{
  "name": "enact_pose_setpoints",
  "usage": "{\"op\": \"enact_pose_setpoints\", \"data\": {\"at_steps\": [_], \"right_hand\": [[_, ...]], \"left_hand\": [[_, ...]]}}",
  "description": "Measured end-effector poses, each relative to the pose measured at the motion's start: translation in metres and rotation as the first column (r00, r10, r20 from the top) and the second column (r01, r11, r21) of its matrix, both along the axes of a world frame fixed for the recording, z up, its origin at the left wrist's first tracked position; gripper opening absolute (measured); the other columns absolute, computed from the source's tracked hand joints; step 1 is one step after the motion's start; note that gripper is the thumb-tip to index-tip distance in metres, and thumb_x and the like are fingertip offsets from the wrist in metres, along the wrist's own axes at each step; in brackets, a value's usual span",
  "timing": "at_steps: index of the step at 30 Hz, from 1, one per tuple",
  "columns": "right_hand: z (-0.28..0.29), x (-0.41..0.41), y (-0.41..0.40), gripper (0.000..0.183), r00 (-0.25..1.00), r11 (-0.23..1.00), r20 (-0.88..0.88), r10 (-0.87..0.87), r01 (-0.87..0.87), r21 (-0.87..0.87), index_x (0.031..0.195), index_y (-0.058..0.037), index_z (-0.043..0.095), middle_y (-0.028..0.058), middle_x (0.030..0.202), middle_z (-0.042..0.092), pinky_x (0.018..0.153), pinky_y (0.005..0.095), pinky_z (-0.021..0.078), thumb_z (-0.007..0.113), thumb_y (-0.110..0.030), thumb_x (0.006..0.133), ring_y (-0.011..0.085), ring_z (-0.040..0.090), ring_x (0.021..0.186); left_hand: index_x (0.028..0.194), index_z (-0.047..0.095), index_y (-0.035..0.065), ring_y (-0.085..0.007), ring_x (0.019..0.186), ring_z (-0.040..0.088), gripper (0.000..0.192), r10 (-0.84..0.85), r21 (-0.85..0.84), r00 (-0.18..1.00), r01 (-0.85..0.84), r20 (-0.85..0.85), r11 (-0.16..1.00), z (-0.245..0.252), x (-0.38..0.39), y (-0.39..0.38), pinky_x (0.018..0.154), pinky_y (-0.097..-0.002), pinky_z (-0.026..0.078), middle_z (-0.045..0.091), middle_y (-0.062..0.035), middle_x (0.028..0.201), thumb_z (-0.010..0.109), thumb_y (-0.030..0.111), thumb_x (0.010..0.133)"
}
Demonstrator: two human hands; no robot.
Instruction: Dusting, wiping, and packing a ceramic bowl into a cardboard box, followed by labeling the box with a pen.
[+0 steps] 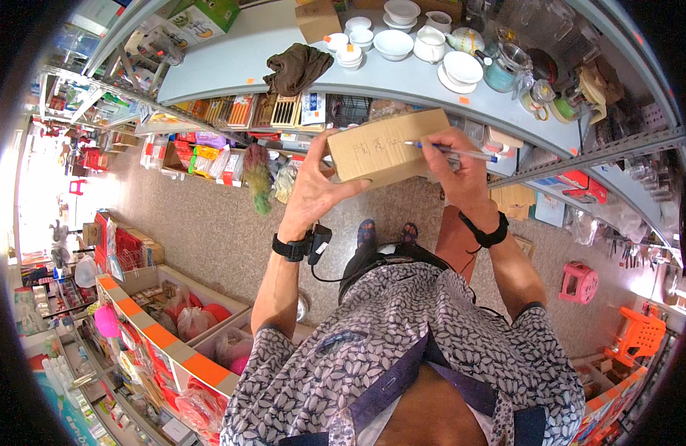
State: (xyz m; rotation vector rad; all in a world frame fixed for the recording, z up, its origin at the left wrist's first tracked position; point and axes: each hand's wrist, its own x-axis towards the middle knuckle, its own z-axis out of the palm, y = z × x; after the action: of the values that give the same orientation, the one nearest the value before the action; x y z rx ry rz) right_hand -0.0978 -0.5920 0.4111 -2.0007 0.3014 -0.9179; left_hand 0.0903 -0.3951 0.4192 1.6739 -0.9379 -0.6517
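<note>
A small brown cardboard box [384, 146] with handwriting on its upper face is held up before me. My left hand [315, 181] grips its left end, thumb along the lower edge and fingers behind. A pen with a clear barrel and blue parts [454, 150] sits in my right hand [460, 170], its tip touching or very near the box just right of the writing. Beyond the box, a dark crumpled cloth [298, 68] lies on the grey shelf [220, 72], left of stacked white ceramic bowls [394, 44] and a white pitcher [430, 43].
Glass jars [507, 67] crowd the shelf's right part. Packaged goods [209, 159] and a multicoloured duster [257, 178] are below on the left. A pink stool [579, 282] and an orange plastic chair [635, 337] stand at right. Display bins [170, 351] flank me on the left.
</note>
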Motion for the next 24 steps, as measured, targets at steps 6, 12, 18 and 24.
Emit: {"op": "enact_pose_setpoints", "data": {"at_steps": [6, 12, 18, 24], "right_hand": [[-0.004, -0.002, -0.009, 0.016, 0.991, 0.955, 0.059, -0.119, 0.098, 0.279, 0.108, 0.0013, 0.068, 0.0031, 0.092, 0.068, 0.074, 0.0265, 0.0490, 0.068, -0.011, 0.098, 0.0107, 0.062, 0.084], [-0.003, 0.001, -0.005, 0.017, 0.996, 0.970, 0.057, -0.070, 0.055, 0.239, 0.109, 0.0008, 0.068, 0.0044, 0.092, 0.067, 0.072, 0.0260, 0.0485, 0.067, -0.013, 0.099, 0.0100, 0.061, 0.084], [0.002, 0.006, -0.003, 0.017, 1.000, 0.990, -0.009, 0.015, -0.013, 0.143, 0.108, -0.0006, 0.068, 0.0072, 0.092, 0.065, 0.068, 0.0282, 0.0489, 0.068, -0.015, 0.099, 0.0131, 0.061, 0.080], [0.001, 0.010, 0.002, 0.019, 0.995, 0.986, -0.090, 0.050, -0.035, 0.164, 0.109, -0.0016, 0.067, 0.0084, 0.096, 0.066, 0.068, 0.0287, 0.0495, 0.069, -0.017, 0.099, 0.0149, 0.062, 0.081]], "left_hand": [[0.151, 0.039, 0.0016, -0.0237, 0.127, 0.057, 0.096, 0.002, 0.006, 1.000, -0.002, -0.025, 1.000, 0.005, 0.000, 0.003, 0.103, -0.0435, 0.054, 0.054, -0.0137, 0.140, 0.090, 0.012, 0.070], [0.149, 0.041, 0.0024, -0.0234, 0.127, 0.057, 0.095, 0.023, 0.023, 1.000, -0.023, -0.001, 0.999, 0.003, 0.002, 0.006, 0.103, -0.0431, 0.054, 0.056, -0.0121, 0.137, 0.091, 0.011, 0.069], [0.147, 0.043, 0.0046, -0.0233, 0.128, 0.056, 0.091, 0.036, 0.029, 0.999, -0.035, -0.030, 0.999, 0.003, 0.001, 0.011, 0.105, -0.0432, 0.053, 0.057, -0.0091, 0.133, 0.091, 0.011, 0.069], [0.145, 0.045, 0.0052, -0.0239, 0.129, 0.056, 0.089, 0.046, 0.033, 0.998, -0.045, -0.052, 0.998, 0.007, 0.000, 0.016, 0.106, -0.0437, 0.052, 0.057, -0.0097, 0.135, 0.091, 0.011, 0.069]]}}
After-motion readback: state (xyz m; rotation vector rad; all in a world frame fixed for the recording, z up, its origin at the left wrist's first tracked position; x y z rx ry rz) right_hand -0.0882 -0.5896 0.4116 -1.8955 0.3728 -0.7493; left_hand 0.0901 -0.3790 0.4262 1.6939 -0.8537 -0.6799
